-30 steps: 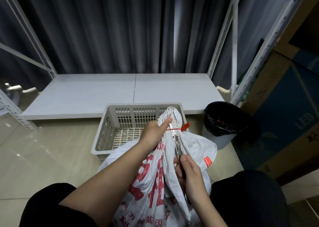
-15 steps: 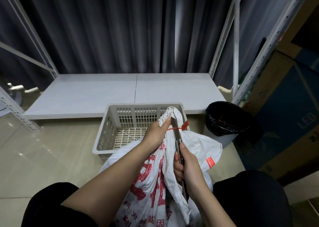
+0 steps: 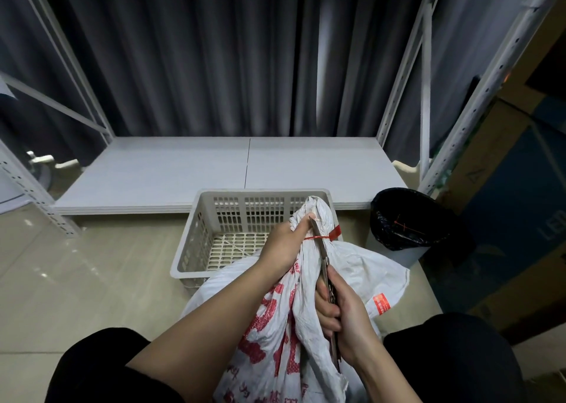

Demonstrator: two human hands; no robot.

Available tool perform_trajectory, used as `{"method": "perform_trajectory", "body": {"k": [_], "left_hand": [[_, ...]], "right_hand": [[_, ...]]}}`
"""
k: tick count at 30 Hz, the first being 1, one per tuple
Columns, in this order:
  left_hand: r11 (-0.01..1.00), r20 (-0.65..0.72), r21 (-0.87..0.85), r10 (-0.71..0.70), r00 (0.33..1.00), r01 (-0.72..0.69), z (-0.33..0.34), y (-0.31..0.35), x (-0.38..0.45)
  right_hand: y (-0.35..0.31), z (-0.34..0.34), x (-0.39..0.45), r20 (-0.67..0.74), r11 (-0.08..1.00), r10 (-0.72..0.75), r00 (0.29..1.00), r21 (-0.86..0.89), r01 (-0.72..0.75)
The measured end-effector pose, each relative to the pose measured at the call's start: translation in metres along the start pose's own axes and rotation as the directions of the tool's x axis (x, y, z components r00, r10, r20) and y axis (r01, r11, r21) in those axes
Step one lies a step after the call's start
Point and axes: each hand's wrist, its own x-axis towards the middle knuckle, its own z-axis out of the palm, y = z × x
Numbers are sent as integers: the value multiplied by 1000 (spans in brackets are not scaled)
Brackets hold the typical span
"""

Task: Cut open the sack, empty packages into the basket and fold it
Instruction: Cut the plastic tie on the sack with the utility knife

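A white woven sack [image 3: 361, 267] with red print stands between my knees, its neck bunched and bound by a red zip tie [image 3: 332, 234]. My left hand [image 3: 283, 246] grips the gathered neck just below the tie. My right hand [image 3: 343, 316] holds a pair of scissors [image 3: 321, 249], whose blades point up along the neck and reach the tie. Behind the sack sits an off-white slotted plastic basket [image 3: 214, 218] with nothing visible inside.
A low white shelf board [image 3: 183, 172] runs behind the basket, framed by white metal uprights [image 3: 487, 90]. A white bin with a black liner [image 3: 401, 221] stands to the right, and cardboard boxes [image 3: 514, 218] beyond it. The floor is glossy beige tile [image 3: 76, 280].
The scissor blades have slid a little further up the sack's neck to the red tie. My left hand keeps its grip on the neck.
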Motion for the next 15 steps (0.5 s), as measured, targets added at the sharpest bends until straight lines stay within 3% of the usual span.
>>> {"method": "perform_trajectory", "body": {"k": [7, 15], "left_hand": [[1000, 23, 20, 19, 1000, -20, 9, -8, 1], [1000, 42, -19, -7, 999, 7, 6, -4, 7]], "right_hand": [[-7, 10, 6, -90, 999, 18, 996, 36, -15], [-12, 10, 1, -21, 995, 71, 997, 65, -69]]}}
